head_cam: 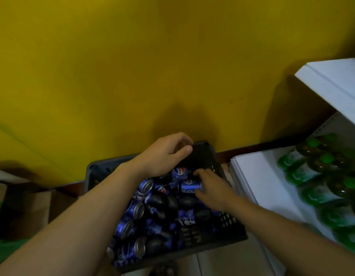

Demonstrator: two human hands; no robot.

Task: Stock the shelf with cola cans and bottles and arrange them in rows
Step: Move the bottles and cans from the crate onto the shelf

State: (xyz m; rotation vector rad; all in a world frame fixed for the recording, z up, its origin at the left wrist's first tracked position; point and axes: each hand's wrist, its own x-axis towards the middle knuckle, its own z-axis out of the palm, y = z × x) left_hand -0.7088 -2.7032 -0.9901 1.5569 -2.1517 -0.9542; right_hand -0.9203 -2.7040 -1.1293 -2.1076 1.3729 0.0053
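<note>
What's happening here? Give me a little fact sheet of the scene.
Container: dark crate before a yellow wall
Contents: blue cola cans and dark bottles, piled loosely
Left hand: grips the crate's far corner
Right hand: grips a blue can lying on its side
Shelf: white, at right, holding green bottles

Light: dim, warm, indoor; yellow wall [132, 56] darkens toward the upper corners and carries a soft shadow [178, 120] above the crate [202, 154]. Brightest area: white shelf [332, 82] at right. Focus: soft throughout, green bottles [320, 176] smeared; wide-angle bending at the edges.
</note>
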